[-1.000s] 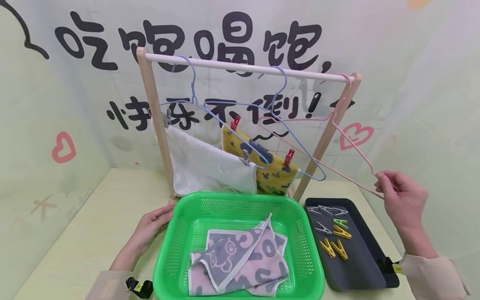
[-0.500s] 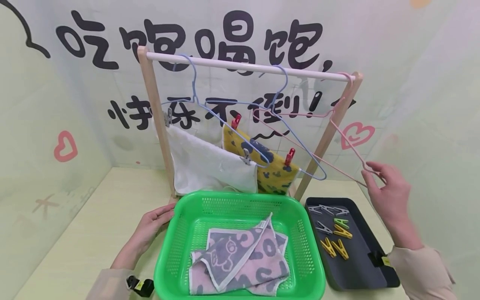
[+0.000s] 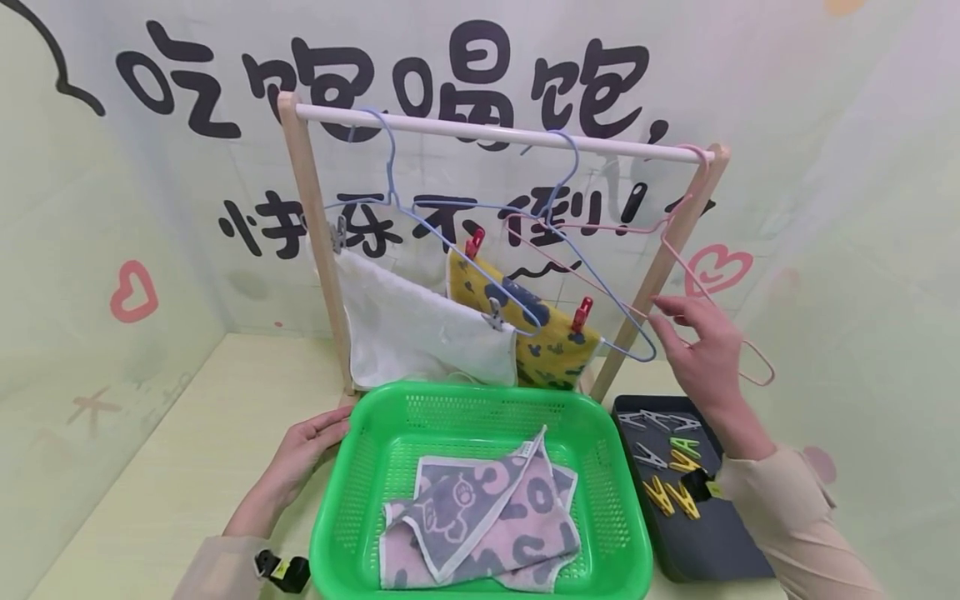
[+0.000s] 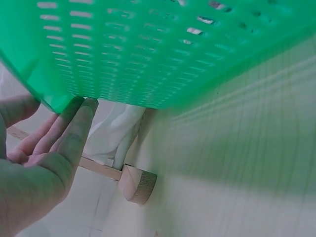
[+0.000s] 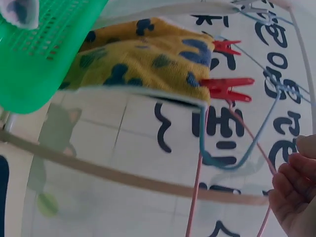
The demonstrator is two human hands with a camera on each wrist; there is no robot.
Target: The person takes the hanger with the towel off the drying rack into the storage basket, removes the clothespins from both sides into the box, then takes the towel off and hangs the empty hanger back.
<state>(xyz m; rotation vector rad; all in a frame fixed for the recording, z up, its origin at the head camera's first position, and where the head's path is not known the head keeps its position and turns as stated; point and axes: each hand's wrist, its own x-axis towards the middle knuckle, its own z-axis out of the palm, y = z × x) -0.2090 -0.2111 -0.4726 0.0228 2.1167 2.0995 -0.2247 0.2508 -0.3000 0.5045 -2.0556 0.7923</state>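
Note:
A pink wire hanger [image 3: 600, 227] hangs at the right end of the white rail, its outer corner sticking out past my right hand [image 3: 705, 350]. That hand is in front of the hanger, fingers loosely bent and a gap between thumb and fingertips. The right wrist view shows the pink wire passing by the fingers; whether they touch is unclear. With fairly straight fingers, my left hand [image 3: 300, 454] touches the upper left side of the green basket [image 3: 330, 500]. In the basket lies a pink-and-grey towel [image 3: 480, 525], one corner folded over.
A wooden rack with a white rail [image 3: 487, 132] stands behind the basket. Blue hangers bear a white towel [image 3: 427, 325] on grey clips and a yellow towel [image 3: 555, 350] on red clips. A dark tray [image 3: 720, 542] at right holds several grey, yellow and green clothespins.
My right hand has moved left from the pink hanger's outer corner, which it held earlier, to in front of the hanger. The left hand has stayed at the basket.

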